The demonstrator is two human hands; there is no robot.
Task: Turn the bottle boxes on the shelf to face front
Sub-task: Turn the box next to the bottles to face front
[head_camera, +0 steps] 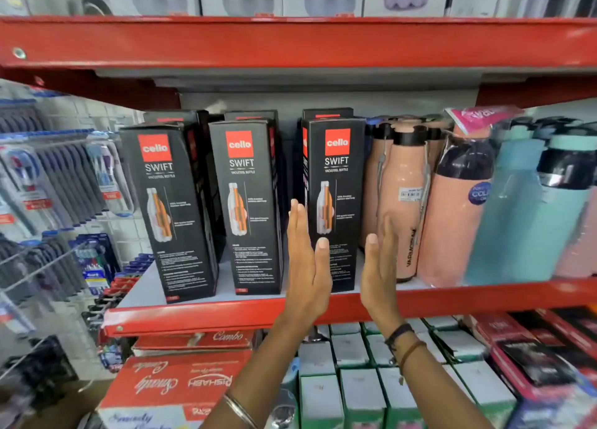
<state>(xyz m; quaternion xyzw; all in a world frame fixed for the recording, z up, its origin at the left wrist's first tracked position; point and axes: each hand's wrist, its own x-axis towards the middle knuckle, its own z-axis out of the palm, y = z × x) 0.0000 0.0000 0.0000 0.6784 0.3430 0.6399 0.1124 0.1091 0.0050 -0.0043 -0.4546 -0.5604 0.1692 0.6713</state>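
Three black Cello Swift bottle boxes stand upright at the front of the red shelf (pixel 226 315), printed faces forward: a left box (pixel 168 209), a middle box (pixel 248 202) and a right box (pixel 339 183). More black boxes stand behind each. My left hand (pixel 307 260) is flat with fingers straight, at the right box's left edge. At that box's right edge is my right hand (pixel 378 267), also flat. The palms face each other across the box. I cannot tell whether they touch it.
Peach bottles (pixel 403 202) and teal bottles (pixel 523 215) crowd the shelf right of the boxes. A rack of toothbrushes (pixel 58 183) hangs at left. Red cartons (pixel 181 383) and white-green boxes (pixel 355 364) fill the shelf below. Another red shelf (pixel 290 41) hangs above.
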